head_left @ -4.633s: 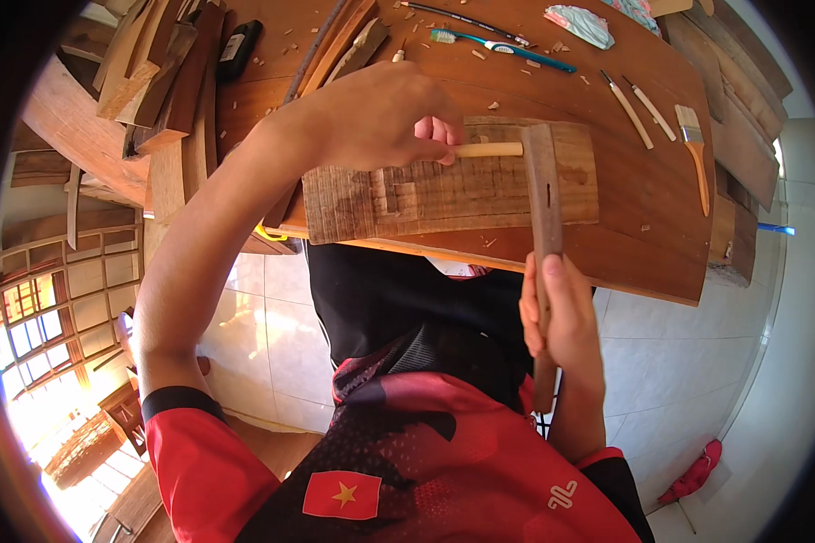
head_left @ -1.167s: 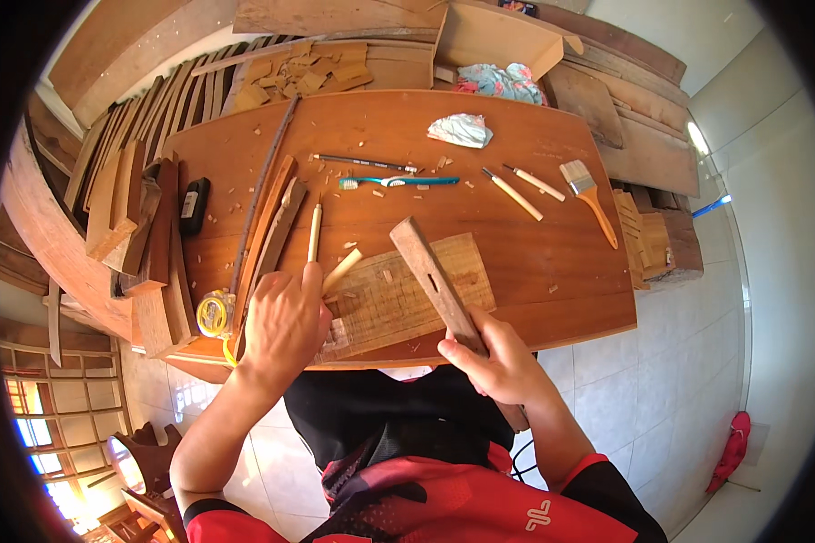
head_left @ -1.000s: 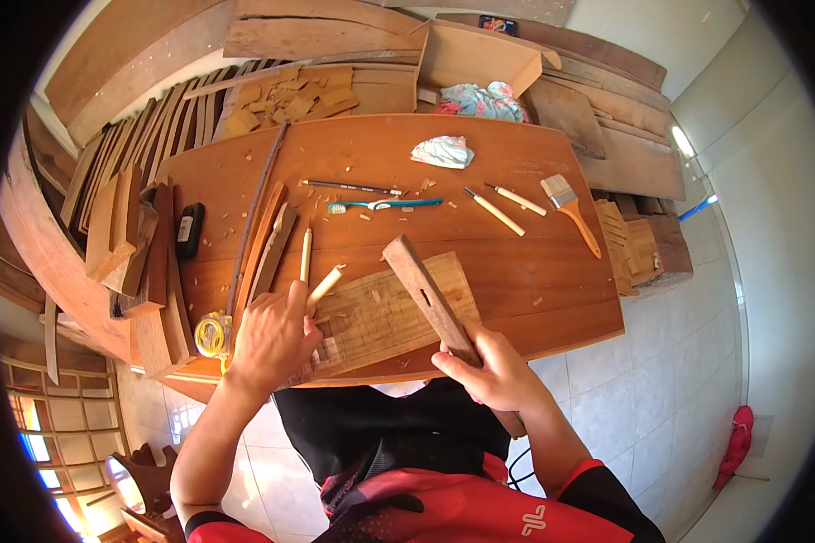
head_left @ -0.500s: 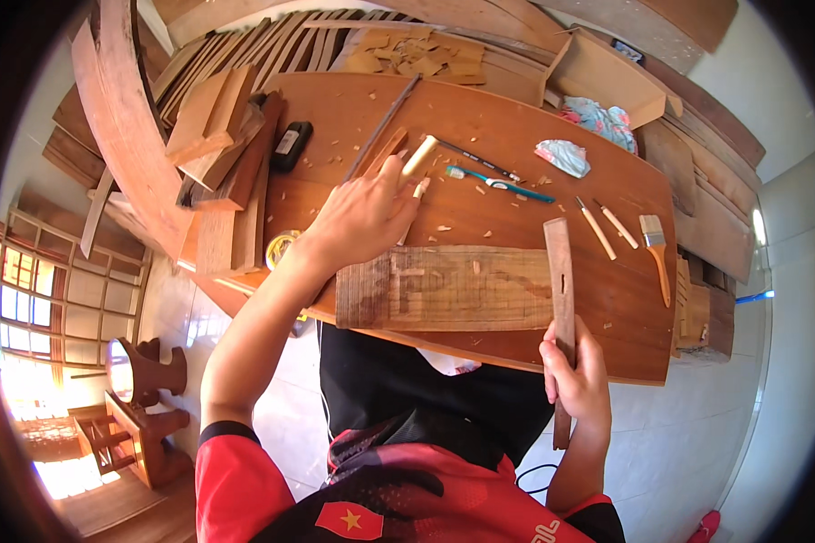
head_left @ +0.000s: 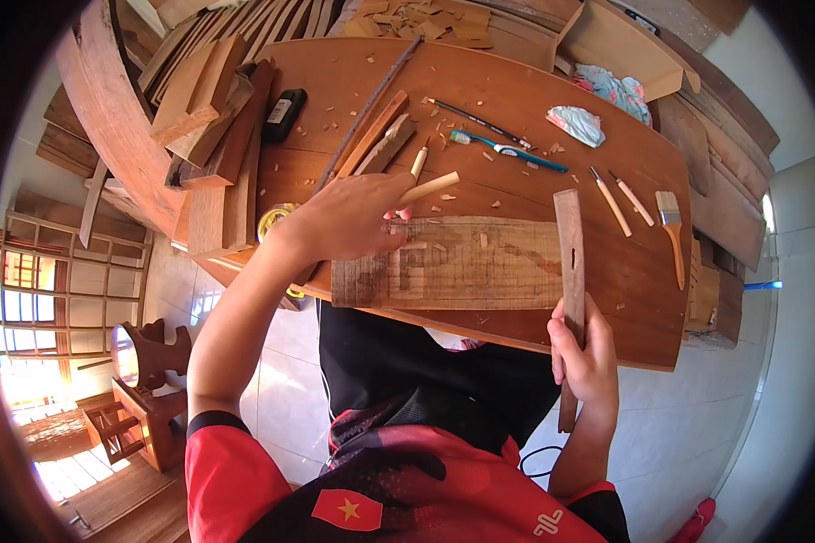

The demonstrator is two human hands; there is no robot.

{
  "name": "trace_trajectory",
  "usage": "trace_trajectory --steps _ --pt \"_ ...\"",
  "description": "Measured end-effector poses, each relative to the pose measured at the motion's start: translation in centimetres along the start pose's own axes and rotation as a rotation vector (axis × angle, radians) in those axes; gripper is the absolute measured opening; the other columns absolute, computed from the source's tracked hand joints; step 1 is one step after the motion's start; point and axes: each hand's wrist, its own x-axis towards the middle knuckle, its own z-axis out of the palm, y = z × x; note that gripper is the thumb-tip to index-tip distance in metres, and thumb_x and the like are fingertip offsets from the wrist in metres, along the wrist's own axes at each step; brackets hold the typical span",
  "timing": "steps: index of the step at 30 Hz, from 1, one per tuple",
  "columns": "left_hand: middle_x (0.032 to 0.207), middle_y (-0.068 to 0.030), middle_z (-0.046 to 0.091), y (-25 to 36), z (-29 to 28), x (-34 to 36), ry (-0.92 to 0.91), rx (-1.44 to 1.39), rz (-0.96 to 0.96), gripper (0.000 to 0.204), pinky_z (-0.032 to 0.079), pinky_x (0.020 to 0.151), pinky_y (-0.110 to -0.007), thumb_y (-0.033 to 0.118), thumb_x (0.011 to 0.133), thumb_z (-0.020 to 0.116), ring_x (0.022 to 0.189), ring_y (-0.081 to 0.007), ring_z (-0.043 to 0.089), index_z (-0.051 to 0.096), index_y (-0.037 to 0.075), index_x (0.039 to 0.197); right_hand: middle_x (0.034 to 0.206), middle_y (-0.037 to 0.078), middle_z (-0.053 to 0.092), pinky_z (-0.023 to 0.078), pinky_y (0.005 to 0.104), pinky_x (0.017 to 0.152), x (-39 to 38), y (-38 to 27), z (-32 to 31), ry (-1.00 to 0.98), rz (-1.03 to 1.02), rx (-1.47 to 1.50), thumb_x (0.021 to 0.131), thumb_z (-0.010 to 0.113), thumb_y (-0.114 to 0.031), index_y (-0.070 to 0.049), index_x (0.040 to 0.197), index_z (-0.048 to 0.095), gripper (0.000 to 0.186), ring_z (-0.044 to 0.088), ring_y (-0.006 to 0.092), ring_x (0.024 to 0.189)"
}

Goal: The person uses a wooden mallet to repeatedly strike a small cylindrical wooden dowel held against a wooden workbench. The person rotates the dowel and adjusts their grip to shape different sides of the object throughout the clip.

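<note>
My left hand [head_left: 358,213] is closed round a chisel, whose pale wooden handle [head_left: 431,187] sticks out to the right; its blade is hidden by the hand. This hand hovers over the left end of a carved wooden board [head_left: 480,281], which has shallow recesses cut into its face. My right hand [head_left: 586,348] grips a long flat wooden stick [head_left: 570,244] with a small dark slot, held upright by the board's right end. Just beyond my left hand, a second pale wooden handle [head_left: 419,161] lies near two wood strips [head_left: 374,134].
Wood chips dot the table [head_left: 498,86]. On it lie a pencil [head_left: 480,124], a toothbrush [head_left: 507,151], two wooden-handled carving tools [head_left: 612,204], a paintbrush [head_left: 671,237], a crumpled cloth [head_left: 576,126], a black bottle [head_left: 285,115] and a tape roll [head_left: 275,220]. Stacked timber [head_left: 217,154] stands at the left.
My left hand has come nearer over the board, and the chisel handle has swung from pointing away to pointing right. The right hand still holds the stick upright.
</note>
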Motion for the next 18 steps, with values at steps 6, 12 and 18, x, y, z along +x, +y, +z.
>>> trace_trajectory --steps 6,12,18 --pt "0.092 -0.0137 0.065 -0.6 0.2 -1.0 0.082 0.136 0.085 0.026 0.049 0.083 -0.049 0.017 0.087 0.075 0.097 -0.0373 0.065 0.059 0.007 0.104 0.061 -0.003 0.050 0.034 0.0235 0.040 0.1 0.2 0.1 0.000 0.008 0.019 0.102 0.068 -0.021 -0.006 0.097 0.054 0.021 0.046 0.0045 0.042" --pt "0.082 -0.0131 0.064 0.6 0.5 -1.9 0.138 0.204 0.132 0.023 0.048 0.078 -0.051 0.019 0.088 0.074 0.086 -0.0382 0.065 0.060 0.007 0.101 0.061 -0.003 0.050 0.034 0.0235 0.040 0.3 0.5 0.2 -0.004 0.031 0.017 0.102 0.069 -0.022 -0.006 0.098 0.054 0.022 0.046 0.0043 0.042" --pt "0.084 -0.0136 0.066 1.1 0.9 -0.9 0.186 0.190 0.120 0.021 0.049 0.077 -0.050 0.021 0.089 0.074 0.087 -0.0374 0.067 0.063 0.006 0.098 0.062 -0.003 0.051 0.034 0.0236 0.040 0.2 0.5 0.4 -0.011 0.045 0.018 0.101 0.070 -0.023 -0.007 0.098 0.055 0.022 0.046 0.0040 0.043"
